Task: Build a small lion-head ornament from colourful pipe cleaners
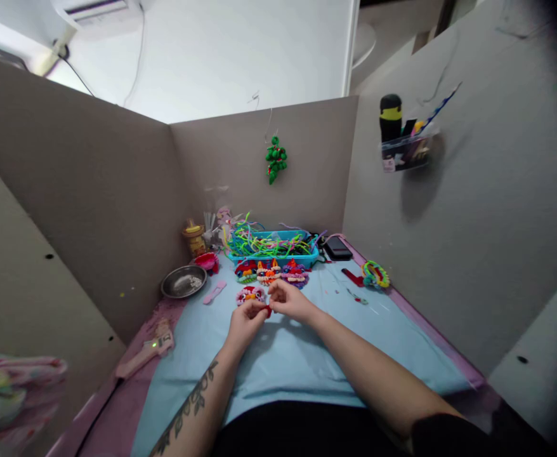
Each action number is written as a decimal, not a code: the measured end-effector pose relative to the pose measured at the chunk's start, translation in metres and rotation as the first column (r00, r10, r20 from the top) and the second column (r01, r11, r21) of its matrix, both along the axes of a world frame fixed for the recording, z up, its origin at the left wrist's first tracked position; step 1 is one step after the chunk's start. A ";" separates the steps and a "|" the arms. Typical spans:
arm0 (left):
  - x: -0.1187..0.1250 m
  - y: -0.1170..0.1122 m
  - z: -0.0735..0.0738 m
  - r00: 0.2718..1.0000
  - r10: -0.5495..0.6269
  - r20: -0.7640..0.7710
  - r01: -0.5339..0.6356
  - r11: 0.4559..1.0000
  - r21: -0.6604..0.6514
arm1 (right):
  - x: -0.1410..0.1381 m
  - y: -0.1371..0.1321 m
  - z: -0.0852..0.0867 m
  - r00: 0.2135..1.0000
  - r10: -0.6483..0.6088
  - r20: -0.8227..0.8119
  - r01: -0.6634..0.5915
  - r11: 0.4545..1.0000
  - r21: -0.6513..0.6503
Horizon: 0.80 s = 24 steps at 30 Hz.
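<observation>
My left hand (246, 322) and my right hand (288, 299) meet over the light blue cloth (278, 362), fingers pinched together on a small red piece (268, 310) held between them. Just beyond my left fingers lies a pink and white pipe-cleaner figure (250, 294). Behind it sits a row of colourful pipe-cleaner figures (271, 273). A blue basket (278, 251) full of green and mixed pipe cleaners stands at the back.
A metal bowl (183, 282), a pink glue gun (146, 354), a pink tool (214, 292), a black phone (338, 247) and a coloured ring bundle (375, 274) surround the work spot. Cardboard walls enclose the desk; a green ornament (275, 159) hangs at the back.
</observation>
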<state>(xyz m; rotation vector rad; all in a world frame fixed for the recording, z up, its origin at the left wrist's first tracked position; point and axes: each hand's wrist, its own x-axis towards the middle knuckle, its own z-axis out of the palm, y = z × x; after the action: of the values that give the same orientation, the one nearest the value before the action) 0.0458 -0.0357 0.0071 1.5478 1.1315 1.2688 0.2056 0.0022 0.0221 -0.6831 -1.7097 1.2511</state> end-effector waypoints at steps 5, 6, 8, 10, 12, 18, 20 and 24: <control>-0.001 0.000 -0.001 0.992 -0.008 0.124 0.027 0.988 -0.155 | -0.005 0.001 -0.005 0.999 -0.005 -0.046 0.004 0.999 -0.039; -0.001 0.000 -0.001 0.988 0.001 0.155 0.026 0.984 -0.178 | -0.006 0.002 -0.005 0.998 -0.004 -0.059 0.001 0.999 -0.052; -0.001 0.000 0.000 0.976 0.025 0.217 0.021 0.978 -0.209 | -0.008 0.003 -0.007 0.997 -0.004 -0.082 -0.002 0.998 -0.070; 0.000 0.002 0.000 0.961 0.057 0.270 0.006 0.974 -0.224 | -0.010 0.003 -0.008 0.996 -0.012 -0.087 0.006 0.997 -0.079; 0.000 0.004 0.000 0.945 0.089 0.313 -0.014 0.972 -0.234 | -0.011 0.003 -0.010 0.997 -0.030 -0.078 0.023 0.997 -0.080; -0.003 0.008 -0.001 0.894 0.158 0.420 -0.049 0.965 -0.258 | -0.014 0.003 -0.016 0.993 -0.082 -0.085 0.074 0.994 -0.085; -0.005 0.008 -0.002 0.865 0.184 0.466 -0.062 0.962 -0.265 | -0.012 0.001 -0.015 0.987 -0.141 -0.078 0.138 0.989 -0.047; -0.009 0.010 -0.002 0.777 0.245 0.579 -0.080 0.952 -0.296 | -0.016 -0.017 0.002 0.944 -0.323 -0.062 0.329 0.927 0.178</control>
<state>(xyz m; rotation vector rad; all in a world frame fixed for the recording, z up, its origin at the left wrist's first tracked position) 0.0370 -0.0258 0.0050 0.7535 0.9558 1.5220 0.1900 -0.0152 0.0245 -0.7927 -1.5851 0.8538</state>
